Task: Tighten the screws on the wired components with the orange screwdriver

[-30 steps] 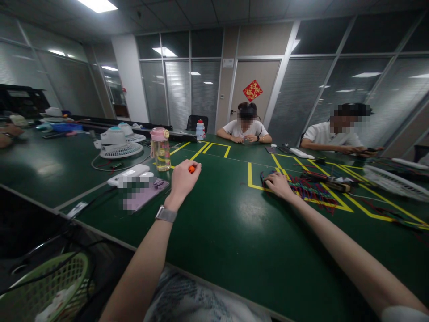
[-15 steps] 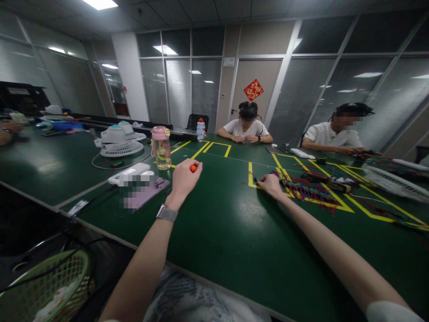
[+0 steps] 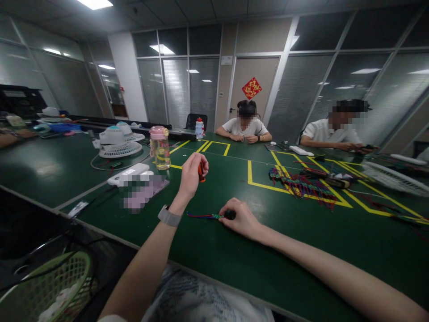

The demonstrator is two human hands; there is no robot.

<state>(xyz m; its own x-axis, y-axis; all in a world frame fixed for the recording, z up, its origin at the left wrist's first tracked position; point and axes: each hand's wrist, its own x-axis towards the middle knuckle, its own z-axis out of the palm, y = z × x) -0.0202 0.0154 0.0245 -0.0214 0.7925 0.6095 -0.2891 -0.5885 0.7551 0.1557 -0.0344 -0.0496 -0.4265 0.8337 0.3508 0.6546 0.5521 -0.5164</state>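
Note:
My left hand [image 3: 193,174], with a metal-band watch on its wrist, is raised over the table and closed around an orange-and-black tool handle [image 3: 201,171]; the rest of that tool is hidden. Lower and to the right, my right hand [image 3: 241,218] pinches a small green circuit board [image 3: 216,217] just above or on the green tabletop. Red and blue wires [image 3: 199,215] trail from the board to the left. A dark round patch shows between thumb and fingers, too unclear to name. A pile of similar wired boards [image 3: 301,184] lies farther right.
On the left are a pink-lidded bottle [image 3: 160,147], white fans [image 3: 119,142], a white power strip [image 3: 129,173] and a purple phone-like slab [image 3: 147,192]. Yellow tape [image 3: 250,172] marks the green table [image 3: 208,277]. Two people sit across. A green basket [image 3: 80,264] stands below the edge.
My right hand has moved from beside the pile toward me and left, bringing a wired circuit board. My left hand has turned, showing more of the orange-and-black handle.

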